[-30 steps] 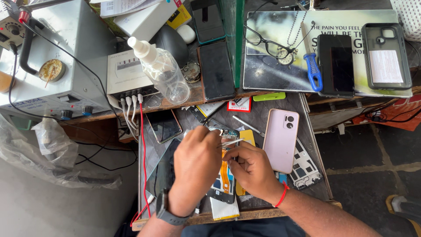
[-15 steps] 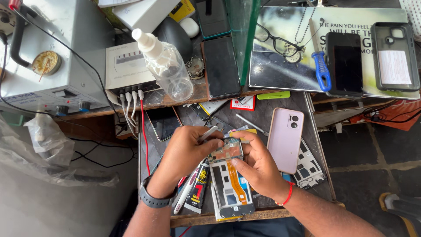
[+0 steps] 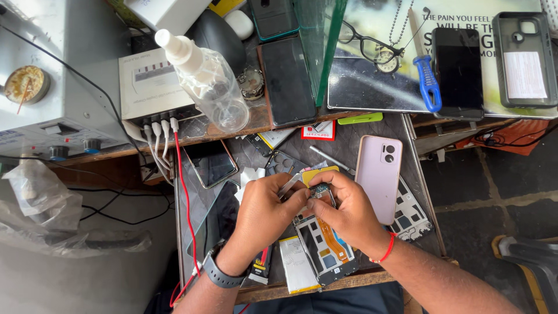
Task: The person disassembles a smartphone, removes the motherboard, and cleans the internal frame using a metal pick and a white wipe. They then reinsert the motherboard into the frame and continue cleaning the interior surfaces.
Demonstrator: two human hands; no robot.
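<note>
An opened phone (image 3: 323,244) lies on the dark work mat with its circuit board and an orange flex cable showing. My left hand (image 3: 263,214), with a dark watch at the wrist, pinches a thin metal tool (image 3: 289,185) over the phone's top end. My right hand (image 3: 347,210), with a red thread at the wrist, grips the top of the opened phone at a small board part (image 3: 320,190). A white battery (image 3: 297,271) lies just left of the phone.
A pink phone back (image 3: 378,174) lies right of my hands, over a white frame (image 3: 410,216). A clear spray bottle (image 3: 208,82), a power supply box (image 3: 40,87), spectacles (image 3: 363,46), a blue-handled screwdriver (image 3: 428,81) and several dark phones fill the upper shelf. A red wire (image 3: 183,197) runs down the left.
My hands have drawn closer together over the top end of the opened phone. The view has shifted slightly.
</note>
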